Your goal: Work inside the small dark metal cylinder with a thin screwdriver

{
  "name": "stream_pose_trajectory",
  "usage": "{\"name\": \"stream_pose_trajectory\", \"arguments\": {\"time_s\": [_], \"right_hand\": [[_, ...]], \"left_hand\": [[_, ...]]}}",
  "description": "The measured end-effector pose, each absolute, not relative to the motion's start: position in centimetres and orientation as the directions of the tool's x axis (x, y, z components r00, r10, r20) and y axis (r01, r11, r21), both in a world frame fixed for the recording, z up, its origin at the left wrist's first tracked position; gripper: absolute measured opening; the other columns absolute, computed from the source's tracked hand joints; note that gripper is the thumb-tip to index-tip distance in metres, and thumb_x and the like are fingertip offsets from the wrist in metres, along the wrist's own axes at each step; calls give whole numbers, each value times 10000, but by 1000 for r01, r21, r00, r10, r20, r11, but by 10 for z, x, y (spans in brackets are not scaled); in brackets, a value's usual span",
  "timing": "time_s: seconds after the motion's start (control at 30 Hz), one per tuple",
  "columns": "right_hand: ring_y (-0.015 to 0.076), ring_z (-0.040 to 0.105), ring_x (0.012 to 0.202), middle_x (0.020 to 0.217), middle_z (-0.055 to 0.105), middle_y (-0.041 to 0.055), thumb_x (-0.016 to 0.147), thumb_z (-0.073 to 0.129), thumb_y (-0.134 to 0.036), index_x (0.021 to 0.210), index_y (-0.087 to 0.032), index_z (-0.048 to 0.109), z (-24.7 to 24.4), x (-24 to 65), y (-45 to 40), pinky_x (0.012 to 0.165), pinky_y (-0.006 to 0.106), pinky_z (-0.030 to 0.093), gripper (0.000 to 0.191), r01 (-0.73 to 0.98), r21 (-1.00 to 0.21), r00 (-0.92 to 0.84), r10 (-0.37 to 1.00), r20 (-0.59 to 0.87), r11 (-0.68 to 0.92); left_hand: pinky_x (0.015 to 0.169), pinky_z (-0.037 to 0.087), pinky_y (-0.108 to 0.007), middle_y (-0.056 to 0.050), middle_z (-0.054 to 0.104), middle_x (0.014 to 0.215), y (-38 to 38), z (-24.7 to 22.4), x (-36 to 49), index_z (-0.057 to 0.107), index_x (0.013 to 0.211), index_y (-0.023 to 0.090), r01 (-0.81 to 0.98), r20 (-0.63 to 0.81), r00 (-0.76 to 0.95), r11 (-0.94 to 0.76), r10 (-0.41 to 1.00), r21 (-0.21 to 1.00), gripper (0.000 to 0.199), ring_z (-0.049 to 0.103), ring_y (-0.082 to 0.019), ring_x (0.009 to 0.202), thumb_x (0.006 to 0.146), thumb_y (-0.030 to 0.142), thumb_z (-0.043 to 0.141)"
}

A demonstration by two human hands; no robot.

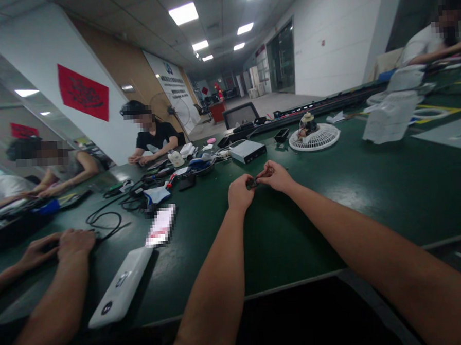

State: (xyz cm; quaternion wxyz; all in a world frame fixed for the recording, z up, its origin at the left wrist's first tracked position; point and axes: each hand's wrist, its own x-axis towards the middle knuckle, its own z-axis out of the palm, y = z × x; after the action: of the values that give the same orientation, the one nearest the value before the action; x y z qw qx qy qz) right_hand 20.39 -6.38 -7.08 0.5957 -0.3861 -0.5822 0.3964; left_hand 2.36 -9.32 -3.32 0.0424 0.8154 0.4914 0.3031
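My left hand (240, 193) is closed around a small dark metallic-looking part (251, 182), held just above the green table. My right hand (276, 177) meets it from the right, its thumb and fingers pinched at the part's near end. The part is too small and too covered by my fingers to name. Just beyond my hands lies a grey metal box (248, 151) with a dark front face. Farther to the right is a round white fan grille (314, 138) with a motor standing on it.
A white power bank (122, 286) and a lit phone (161, 225) lie to the left, beside a co-worker's hands (70, 245). Black cables (105, 220) and assorted parts clutter the table's left. A small black tray (281, 135) and a white plastic-wrapped object (392, 115) stand farther back.
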Motion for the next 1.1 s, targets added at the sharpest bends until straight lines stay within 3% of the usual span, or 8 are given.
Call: {"name": "stream_pose_trajectory", "arguments": {"time_s": [0.2, 0.37, 0.53, 0.6, 0.67, 0.8, 0.9, 1.1], "right_hand": [[203, 733, 727, 778, 744, -18, 617, 837, -301, 847, -260, 429, -72, 207, -66, 661, 315, 550, 470, 115, -897, -25, 904, 426, 426], [184, 683, 702, 752, 706, -28, 657, 831, -326, 821, -253, 459, -64, 207, -74, 633, 290, 496, 413, 350, -839, 24, 892, 452, 416], [166, 589, 630, 710, 658, -10, 874, 672, -417, 815, -239, 543, -55, 203, -81, 602, 292, 444, 227, 519, -759, 50, 873, 486, 393], [171, 624, 661, 764, 699, 17, 940, 588, -477, 866, -229, 606, -52, 201, -82, 595, 284, 465, 260, 410, -824, 65, 889, 453, 391], [172, 653, 674, 830, 731, 49, 957, 526, -593, 906, -213, 669, -49, 200, -82, 557, 269, 482, 409, 220, -902, 109, 910, 401, 372], [139, 610, 560, 747, 717, 94, 908, 470, -765, 726, -166, 700, -41, 203, -82, 463, 236, 453, 666, -70, -945, 261, 920, 292, 319], [122, 577, 469, 622, 685, 86, 903, 494, -764, 634, -161, 661, -36, 206, -83, 430, 231, 440, 681, -202, -944, 291, 936, 197, 262], [120, 575, 405, 538, 675, 51, 960, 552, -623, 673, -183, 604, -32, 204, -88, 439, 229, 464, 528, -311, -940, 239, 969, 67, 141]], "left_hand": [[931, 513, -282, -22, 764, 1093, -93, -33, 23, 688, 1077, 252, 762, 467, 358, -542, 809, 355, 211, 699, -187, 1029, 868, 221, 683], [944, 511, -284, -21, 761, 1117, -91, -35, 23, 689, 1114, 258, 730, 477, 398, -585, 784, 353, 253, 694, -187, 1042, 869, 201, 662], [932, 512, -300, -28, 758, 1127, -89, -40, 26, 676, 1137, 252, 745, 492, 331, -543, 805, 387, 279, 692, -191, 1026, 860, 217, 676], [925, 511, -310, -34, 756, 1121, -89, -40, 27, 678, 1117, 252, 767, 488, 293, -507, 822, 394, 267, 691, -196, 1022, 852, 227, 688], [916, 511, -317, -38, 755, 1109, -89, -40, 26, 683, 1087, 251, 795, 480, 245, -458, 842, 398, 255, 691, -201, 1010, 834, 241, 711], [903, 511, -315, -41, 758, 1069, -89, -38, 24, 685, 1046, 239, 837, 491, 131, -361, 861, 411, 232, 697, -203, 977, 816, 233, 722], [908, 507, -316, -46, 757, 1062, -89, -37, 23, 683, 1036, 237, 844, 486, 105, -336, 867, 418, 221, 696, -204, 983, 818, 229, 721], [890, 501, -314, -33, 748, 1042, -90, -37, 25, 681, 1006, 244, 844, 503, 156, -379, 850, 379, 198, 686, -202, 982, 813, 233, 724]]}}
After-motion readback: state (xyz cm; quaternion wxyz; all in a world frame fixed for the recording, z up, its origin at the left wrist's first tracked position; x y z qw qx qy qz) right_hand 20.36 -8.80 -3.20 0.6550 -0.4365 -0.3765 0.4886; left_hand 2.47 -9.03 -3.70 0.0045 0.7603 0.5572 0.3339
